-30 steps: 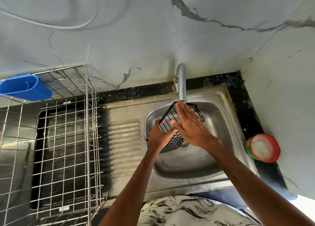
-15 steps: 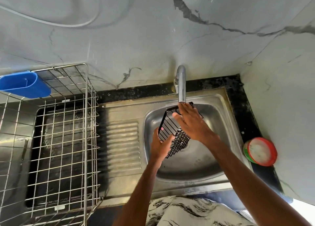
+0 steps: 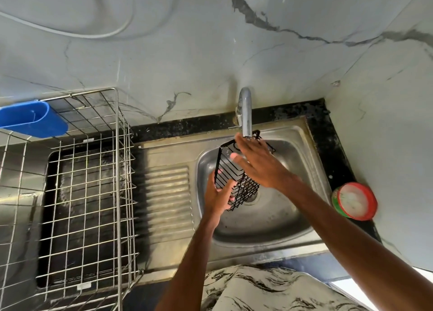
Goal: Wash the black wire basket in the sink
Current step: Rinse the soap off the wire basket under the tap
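The black wire basket (image 3: 228, 170) is tilted on its side over the steel sink (image 3: 264, 217), just under the chrome tap (image 3: 245, 114). My left hand (image 3: 218, 197) grips the basket's lower left end, fingers curled through the wires. My right hand (image 3: 260, 165) lies flat over the basket's upper side with fingers straight, reaching toward the tap's spout. The hand hides part of the basket's top. I cannot tell whether water runs.
A large steel wire dish rack (image 3: 77, 193) stands on the left, with a blue plastic holder (image 3: 32, 118) hung on its back corner. The ribbed drainboard (image 3: 166, 198) lies between rack and basin. A red and green tub (image 3: 355, 200) sits on the black counter at right.
The basket has been turned more upright and shifted slightly left under the tap. My right hand slid over its upper side; my left hand kept its hold.
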